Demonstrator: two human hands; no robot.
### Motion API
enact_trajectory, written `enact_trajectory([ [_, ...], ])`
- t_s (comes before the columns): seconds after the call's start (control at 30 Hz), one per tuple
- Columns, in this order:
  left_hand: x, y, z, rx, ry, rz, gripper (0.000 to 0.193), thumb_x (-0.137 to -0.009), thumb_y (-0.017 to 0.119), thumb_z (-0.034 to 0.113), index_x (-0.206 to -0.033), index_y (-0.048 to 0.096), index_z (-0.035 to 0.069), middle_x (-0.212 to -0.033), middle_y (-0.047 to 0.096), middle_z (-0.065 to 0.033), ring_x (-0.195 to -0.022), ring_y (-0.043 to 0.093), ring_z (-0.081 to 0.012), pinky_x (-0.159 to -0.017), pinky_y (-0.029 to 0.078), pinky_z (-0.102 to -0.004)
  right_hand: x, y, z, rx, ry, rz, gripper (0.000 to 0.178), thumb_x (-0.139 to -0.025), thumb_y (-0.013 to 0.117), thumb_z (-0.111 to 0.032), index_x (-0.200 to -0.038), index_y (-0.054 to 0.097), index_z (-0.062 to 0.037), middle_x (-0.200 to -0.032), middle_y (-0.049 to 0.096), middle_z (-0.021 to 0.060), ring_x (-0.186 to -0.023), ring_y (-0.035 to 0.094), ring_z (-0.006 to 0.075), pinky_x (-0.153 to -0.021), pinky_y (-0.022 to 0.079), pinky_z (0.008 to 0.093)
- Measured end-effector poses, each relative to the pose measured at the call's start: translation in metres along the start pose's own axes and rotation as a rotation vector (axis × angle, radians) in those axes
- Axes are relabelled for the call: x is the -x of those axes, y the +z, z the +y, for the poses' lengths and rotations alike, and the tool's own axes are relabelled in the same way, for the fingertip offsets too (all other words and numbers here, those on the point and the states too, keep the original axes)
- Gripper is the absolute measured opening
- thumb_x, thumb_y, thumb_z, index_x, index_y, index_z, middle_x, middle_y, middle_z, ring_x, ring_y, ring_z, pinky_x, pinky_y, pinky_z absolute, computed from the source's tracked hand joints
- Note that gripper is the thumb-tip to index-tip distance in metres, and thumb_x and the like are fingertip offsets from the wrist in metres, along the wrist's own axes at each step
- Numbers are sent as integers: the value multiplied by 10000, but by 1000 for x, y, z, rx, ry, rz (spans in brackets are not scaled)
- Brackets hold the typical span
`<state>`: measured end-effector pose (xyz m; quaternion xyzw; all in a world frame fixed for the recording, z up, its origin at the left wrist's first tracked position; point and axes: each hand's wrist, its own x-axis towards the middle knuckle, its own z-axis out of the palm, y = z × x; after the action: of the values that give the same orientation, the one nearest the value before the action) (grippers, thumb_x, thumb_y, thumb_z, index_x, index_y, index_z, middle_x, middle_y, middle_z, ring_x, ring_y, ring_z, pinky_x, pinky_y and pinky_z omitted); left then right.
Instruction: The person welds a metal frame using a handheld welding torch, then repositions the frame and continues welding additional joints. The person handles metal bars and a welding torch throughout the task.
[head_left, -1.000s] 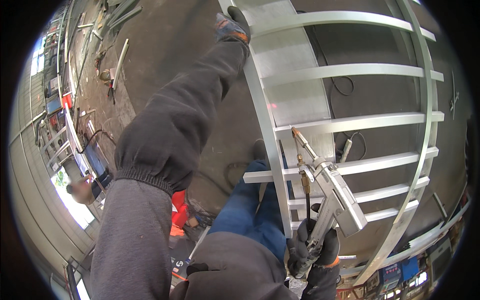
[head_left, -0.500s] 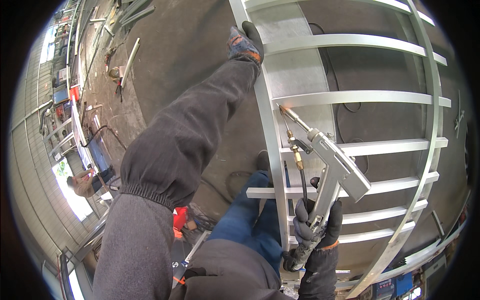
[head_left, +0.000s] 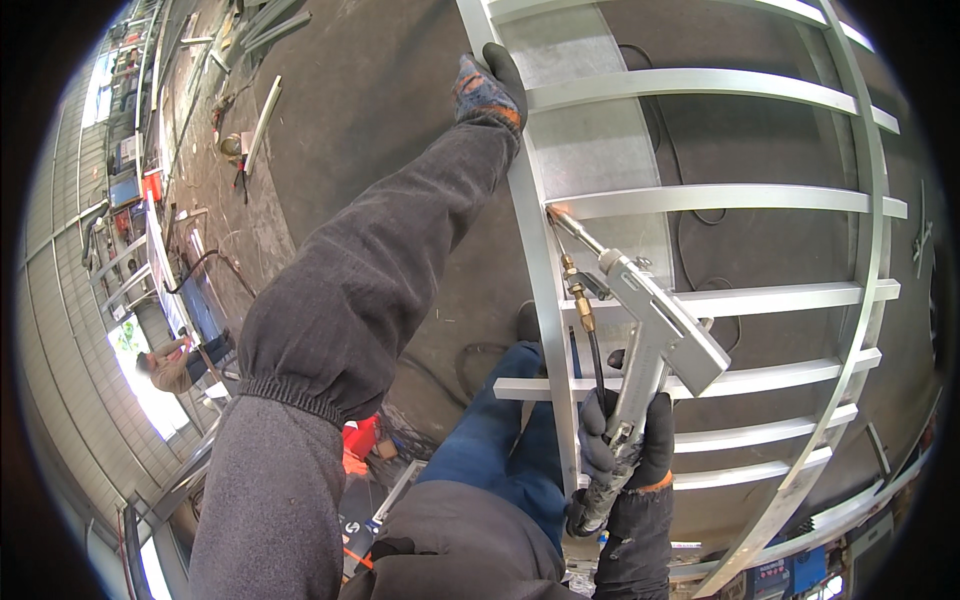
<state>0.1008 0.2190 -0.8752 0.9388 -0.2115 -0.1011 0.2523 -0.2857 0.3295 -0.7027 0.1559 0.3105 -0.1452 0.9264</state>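
Note:
A pale metal frame of long side rails and several crossbars stretches away from me. My gloved left hand is closed around its left rail, between the far crossbars. My gloved right hand wraps round the handle of a silver welding gun held over the frame. The gun's nozzle slants up and left, its tip at the joint where a crossbar meets the left rail. A faint orange glow shows there. A brass-fitted wire guide runs beside the nozzle, with a black cable leading back to the hand.
A flat metal plate lies beneath the frame, and a dark cable snakes over the dark surface. Metal offcuts are scattered at the left. Another person is far off at the left. A red item sits by my legs.
The welding gun and my right hand have moved slightly left, the nozzle tip staying at the joint. My left hand keeps its grip on the rail.

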Motion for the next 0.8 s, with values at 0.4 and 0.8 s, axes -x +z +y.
enact_trajectory([
  [0.4, 6, -8, 14, 19, -102, -90, 601, -1056, 410, 390, -1401, 505, -92, -1358, 617, -278, -1262, 607, -369, -1081, 465, -391, 4, 12, -2, 311, 33, 149, 715, -984, 584, -610, -1489, 398, -141, -879, 556, 129, -478, 524, 157, -378, 427, 258],
  [0.8, 1, 2, 3, 65, -70, 4, 644, -1034, 419, 462, -1313, 577, -97, -1256, 664, -312, -1209, 638, -425, -1031, 512, -439, 9, 21, -6, 498, 84, 260, 652, -951, 567, -666, -978, 570, -15, -638, 587, 117, -479, 544, 176, -443, 444, 280],
])
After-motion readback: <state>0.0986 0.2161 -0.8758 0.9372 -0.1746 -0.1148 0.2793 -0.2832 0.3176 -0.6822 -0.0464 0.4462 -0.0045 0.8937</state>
